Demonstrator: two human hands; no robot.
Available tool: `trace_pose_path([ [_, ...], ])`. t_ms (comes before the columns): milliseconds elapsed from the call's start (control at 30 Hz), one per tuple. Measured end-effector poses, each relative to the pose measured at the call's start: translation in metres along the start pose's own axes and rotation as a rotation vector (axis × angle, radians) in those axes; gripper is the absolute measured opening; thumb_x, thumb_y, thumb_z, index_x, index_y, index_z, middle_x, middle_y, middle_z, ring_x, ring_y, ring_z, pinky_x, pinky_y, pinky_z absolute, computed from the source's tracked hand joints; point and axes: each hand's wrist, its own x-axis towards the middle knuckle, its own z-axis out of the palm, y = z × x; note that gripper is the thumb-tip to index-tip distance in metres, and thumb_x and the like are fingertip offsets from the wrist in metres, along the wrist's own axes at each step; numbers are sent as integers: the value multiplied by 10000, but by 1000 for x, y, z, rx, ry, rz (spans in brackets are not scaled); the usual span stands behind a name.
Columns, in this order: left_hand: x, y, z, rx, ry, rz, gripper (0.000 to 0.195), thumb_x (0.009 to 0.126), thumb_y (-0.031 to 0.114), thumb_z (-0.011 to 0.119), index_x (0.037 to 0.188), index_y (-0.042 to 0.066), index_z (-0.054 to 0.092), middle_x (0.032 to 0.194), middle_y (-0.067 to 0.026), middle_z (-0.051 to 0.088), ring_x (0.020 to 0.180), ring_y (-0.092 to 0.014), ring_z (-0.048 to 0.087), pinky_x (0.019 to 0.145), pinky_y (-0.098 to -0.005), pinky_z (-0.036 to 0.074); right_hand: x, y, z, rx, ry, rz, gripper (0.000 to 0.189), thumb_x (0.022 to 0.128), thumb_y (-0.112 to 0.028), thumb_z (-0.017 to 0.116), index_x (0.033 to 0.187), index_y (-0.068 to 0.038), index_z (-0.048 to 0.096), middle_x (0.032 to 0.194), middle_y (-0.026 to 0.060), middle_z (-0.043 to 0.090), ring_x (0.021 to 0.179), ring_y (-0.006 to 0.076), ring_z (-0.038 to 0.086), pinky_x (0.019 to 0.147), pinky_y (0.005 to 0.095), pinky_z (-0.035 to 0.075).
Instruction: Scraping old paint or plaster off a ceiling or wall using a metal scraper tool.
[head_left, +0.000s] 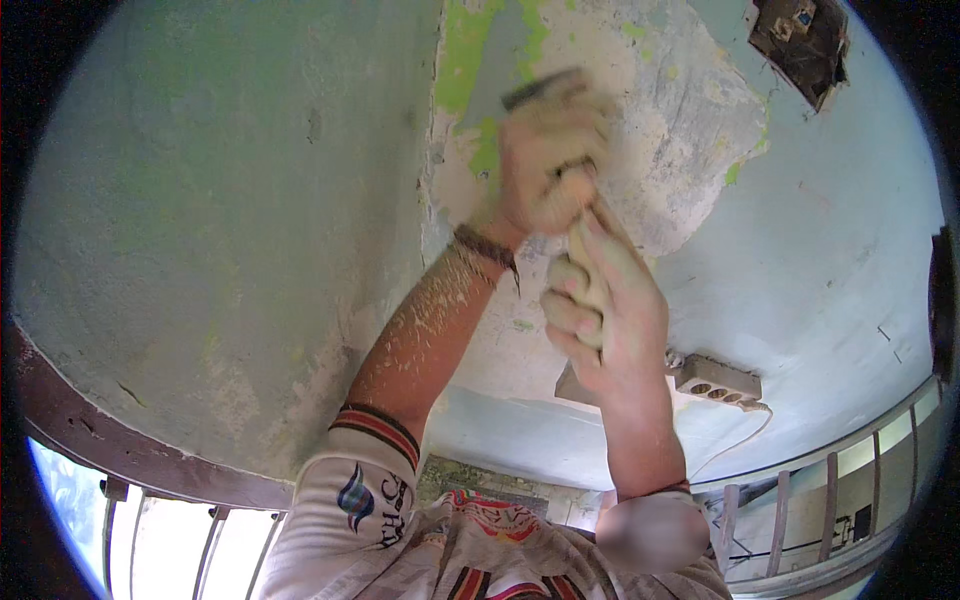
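My left hand (551, 154) is wrapped around the upper part of a hand tool, close to its dark, flat metal head (541, 88). Lower on the same tool, my right hand (630, 300) grips the pale handle (589, 289), its thumb laid along the shaft. Motion blurs the metal head and left fingers, so the exact kind of tool is unclear. Both hands are raised in front of a wall patch (667, 150) of bare plaster with bright green paint remnants (457, 67). Pale flakes cling to my left forearm (420, 337), below a dark bracelet (484, 246).
A socket strip (718, 380) with a white cable (739, 435) is to the right of my right wrist. A broken-edged hole (802, 45) opens at upper right. Barred openings (832, 502) and a brown frame (135, 442) border the lower sides.
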Motion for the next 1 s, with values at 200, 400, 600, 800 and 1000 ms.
trace_pose_path([
  [200,35,-25,-6,-14,73,68,106,584,158,495,566,60,534,627,-95,575,775,-326,661,964,-491,448,12,-20,16,27,-1,-11,333,975,-332,502,1285,-212,485,701,-50,435,441,12,330,318,163,213],
  [400,7,-10,5,16,25,31,121,577,162,511,568,44,538,628,-111,576,720,-306,648,862,-439,496,3,-5,1,51,-19,-19,261,969,-315,498,1212,-218,507,693,-49,432,445,17,335,318,169,216],
  [600,63,-39,-5,-70,66,37,121,578,167,516,562,48,528,629,-104,582,657,-292,611,815,-438,503,25,-39,27,115,-120,-101,214,1000,-270,458,1207,-233,501,712,-35,448,421,42,357,279,172,245],
  [800,16,-7,5,-60,8,68,96,583,127,503,570,32,516,625,-107,574,651,-297,599,807,-421,499,-3,1,10,42,59,-106,324,979,-295,495,1285,-187,488,686,-38,421,453,21,339,324,172,230],
  [1000,26,-11,-6,-162,3,14,80,573,125,511,576,45,515,634,-92,562,716,-309,627,925,-497,473,-12,-10,31,56,-5,-89,533,983,-295,492,1482,-219,322,692,-31,415,454,23,340,332,160,241],
])
